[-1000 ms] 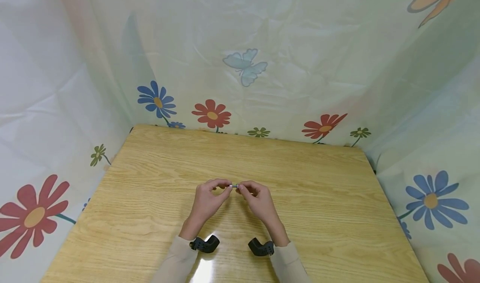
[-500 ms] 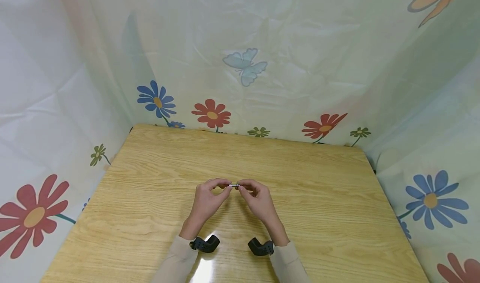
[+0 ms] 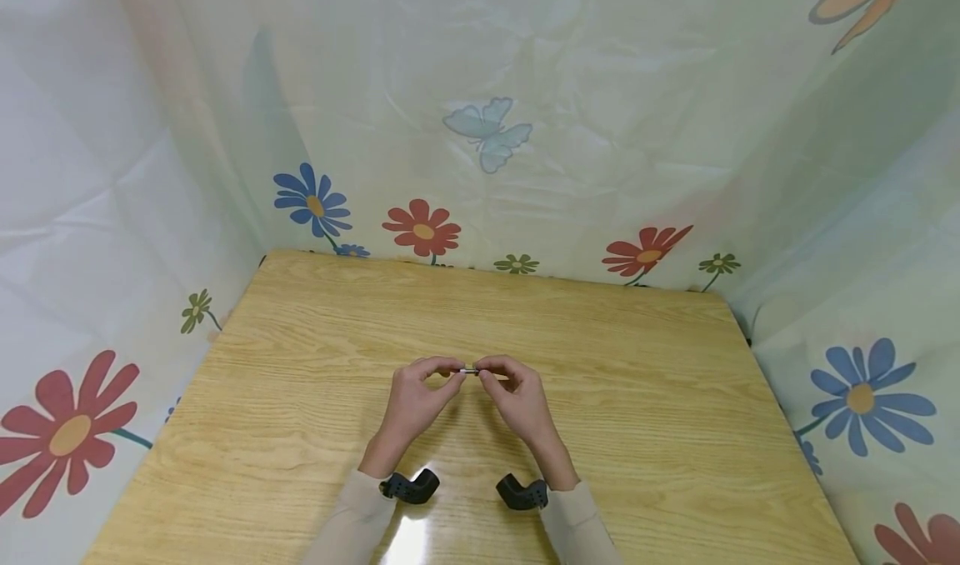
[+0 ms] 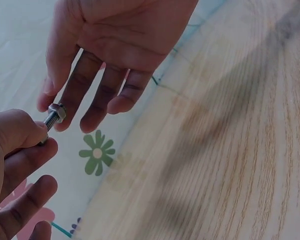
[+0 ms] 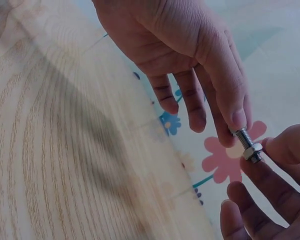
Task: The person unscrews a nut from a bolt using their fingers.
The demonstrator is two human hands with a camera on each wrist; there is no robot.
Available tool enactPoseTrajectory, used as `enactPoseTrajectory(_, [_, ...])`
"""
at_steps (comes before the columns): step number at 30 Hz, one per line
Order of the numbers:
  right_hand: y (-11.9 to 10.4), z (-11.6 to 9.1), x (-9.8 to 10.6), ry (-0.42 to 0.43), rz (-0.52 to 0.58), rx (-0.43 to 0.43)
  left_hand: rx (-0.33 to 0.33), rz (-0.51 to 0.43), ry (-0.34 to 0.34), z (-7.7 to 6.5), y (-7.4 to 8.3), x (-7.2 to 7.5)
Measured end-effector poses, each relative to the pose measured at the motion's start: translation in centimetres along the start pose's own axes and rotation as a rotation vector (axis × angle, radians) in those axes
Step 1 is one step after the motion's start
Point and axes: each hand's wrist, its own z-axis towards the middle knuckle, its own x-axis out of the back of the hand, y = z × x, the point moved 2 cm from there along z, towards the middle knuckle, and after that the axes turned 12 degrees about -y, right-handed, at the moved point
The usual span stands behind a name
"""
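A small silver bolt spans the gap between both hands, held above the table. My left hand pinches one end of it between thumb and forefinger, so that end is covered. A hex nut sits around the threads near the other end, and a short dark tip sticks out past it. At that nut is my right hand, thumb and forefinger on either side of it. In the left wrist view, bare bolt thread shows between the left fingertips and the nut. The remaining fingers of both hands are spread loosely.
A wooden table lies beneath the hands. Behind it and at both sides hangs a pale curtain printed with flowers and butterflies. Black camera mounts sit on the wrists.
The right thumb and forefinger have shifted slightly at the nut. Both hands otherwise keep their place, with the bolt still between them. The head view has shifted a little.
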Motion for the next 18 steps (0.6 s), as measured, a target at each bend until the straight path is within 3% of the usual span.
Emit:
enactPoseTrajectory(10, [-0.2,0.1,-0.2,0.002,0.028,0.019,0.019,-0.010,0.010,0.0,-0.1,0.2])
enactPoseTrajectory(18, [0.8,0.3,-0.6,0.047,-0.014,-0.075,0.024,-0.010,0.010,0.0,-0.1,0.3])
